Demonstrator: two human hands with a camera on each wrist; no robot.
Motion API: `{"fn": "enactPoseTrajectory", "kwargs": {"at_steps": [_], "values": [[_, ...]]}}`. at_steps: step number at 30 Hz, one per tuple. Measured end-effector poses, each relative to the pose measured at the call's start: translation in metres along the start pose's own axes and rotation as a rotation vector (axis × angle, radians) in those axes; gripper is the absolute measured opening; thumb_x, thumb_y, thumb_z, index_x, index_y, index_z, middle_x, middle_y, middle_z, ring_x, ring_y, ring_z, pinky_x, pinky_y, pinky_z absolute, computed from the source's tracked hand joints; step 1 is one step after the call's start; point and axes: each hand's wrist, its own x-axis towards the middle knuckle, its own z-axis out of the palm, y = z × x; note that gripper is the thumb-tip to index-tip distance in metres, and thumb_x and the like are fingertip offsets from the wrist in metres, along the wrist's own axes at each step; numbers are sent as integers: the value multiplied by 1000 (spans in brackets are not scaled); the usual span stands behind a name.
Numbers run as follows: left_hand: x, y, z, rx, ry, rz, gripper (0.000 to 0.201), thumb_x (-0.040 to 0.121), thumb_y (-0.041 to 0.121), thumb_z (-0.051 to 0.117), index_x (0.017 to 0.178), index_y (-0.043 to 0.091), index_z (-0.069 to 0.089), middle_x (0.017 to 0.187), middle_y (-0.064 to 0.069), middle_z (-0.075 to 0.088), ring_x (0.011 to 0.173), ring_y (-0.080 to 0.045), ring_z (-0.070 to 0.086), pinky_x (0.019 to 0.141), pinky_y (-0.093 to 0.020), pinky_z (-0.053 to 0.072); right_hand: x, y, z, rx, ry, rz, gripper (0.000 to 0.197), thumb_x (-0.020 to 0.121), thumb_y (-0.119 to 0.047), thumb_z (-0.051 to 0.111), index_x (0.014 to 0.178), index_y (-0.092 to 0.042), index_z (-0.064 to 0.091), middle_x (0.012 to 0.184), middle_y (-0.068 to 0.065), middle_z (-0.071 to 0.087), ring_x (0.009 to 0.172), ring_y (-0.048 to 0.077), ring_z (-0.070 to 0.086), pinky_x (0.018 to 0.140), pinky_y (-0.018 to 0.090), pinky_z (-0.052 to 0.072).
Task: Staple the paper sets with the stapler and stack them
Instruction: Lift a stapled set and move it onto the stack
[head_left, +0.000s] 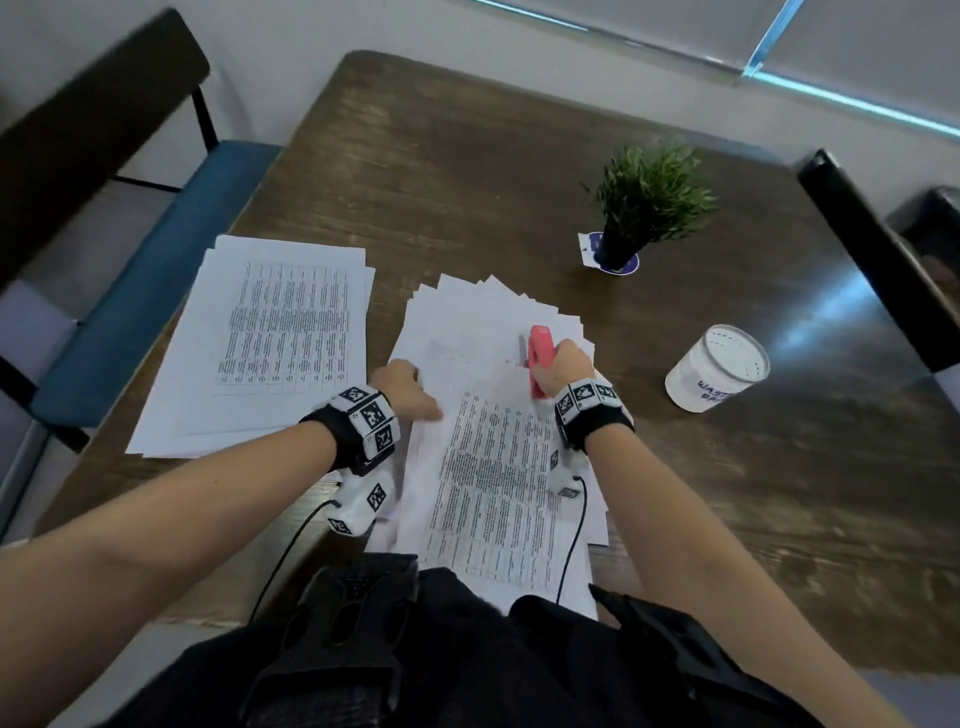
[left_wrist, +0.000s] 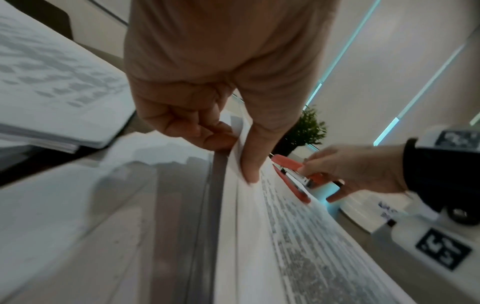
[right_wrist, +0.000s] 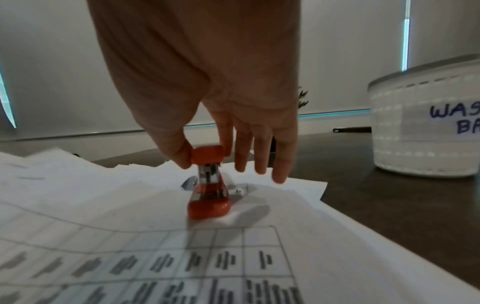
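The red stapler (head_left: 538, 358) is pinched by the right hand (head_left: 563, 366); a paper set (left_wrist: 249, 216) is pinched at 9 o'clock by the left hand (head_left: 402, 384).

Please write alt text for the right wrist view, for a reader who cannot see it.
A right hand pinches the top of a red stapler between thumb and forefinger, the other fingers extended, while the stapler stands on printed paper sheets covering a dark table. A white container with partly visible blue handwriting sits on the table at right.

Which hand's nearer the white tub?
Right. The right hand holds the stapler just left of the tub; the left hand pinches papers farther left.
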Motion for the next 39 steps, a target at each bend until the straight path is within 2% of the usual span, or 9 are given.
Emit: {"fn": "enactPoseTrajectory", "kwargs": {"at_steps": [5,10,14,21,26,30,33,36,39], "values": [[-2,-5,-3,-85,31,69,28,69,18,84,83,22,60,77,6,56,79,-14,54,68,-22,40,4,-3,4,22,0,26,56,96,-50,46,112,2,55,108,21,64,100,38,62,71,32,40],[-6,18,9,-23,12,97,28,81,27,77,85,11,54,91,-5,59,87,-21,56,57,-24,40,10,-3,6,-28,27,41,34,97,-31,50,112,0,56,114,20,62,103,36,61,76,35,46],[-1,26,13,-90,79,125,29,84,16,72,108,2,62,115,-14,66,107,-29,61,79,-27,46,4,-4,-2,62,102,43,32,100,-27,48,115,0,53,120,20,56,108,37,58,83,38,45],[3,39,13,-304,285,30,47,85,17,70,123,-2,49,124,-17,58,117,-33,54,90,-33,45,-21,-7,-28,329,264,-81,29,99,-18,48,123,-2,51,120,17,58,110,32,55,90,35,40],[9,33,14,-455,188,-46,63,71,10,80,126,9,48,88,2,65,97,-23,67,87,-38,57,-46,4,-15,288,117,-119,25,97,-19,51,117,-4,56,111,14,63,101,30,61,88,39,49],[18,26,9,-376,105,-40,72,75,13,77,138,11,43,113,-10,68,102,-27,66,86,-39,57,-57,14,8,149,-27,-109,26,98,-19,51,117,-4,56,113,12,64,101,30,61,86,37,47],[23,16,16,-271,92,26,61,76,32,74,130,9,55,112,-12,70,97,-30,69,88,-41,56,-64,17,19,101,-61,-104,26,97,-19,54,117,-3,56,114,12,63,100,29,61,82,34,45],[17,14,17,-199,152,68,40,85,19,71,123,8,63,101,-13,73,92,-26,69,89,-34,54,-65,17,24,54,-43,-90,25,94,-21,57,115,-6,55,111,10,62,95,26,60,79,33,46],[16,8,20,-119,-18,53,23,85,13,71,108,12,67,76,-5,73,62,-7,69,70,-20,56,-64,15,23,-74,-39,-102,29,90,-26,60,112,-8,53,109,9,62,97,27,60,87,40,50]]}}
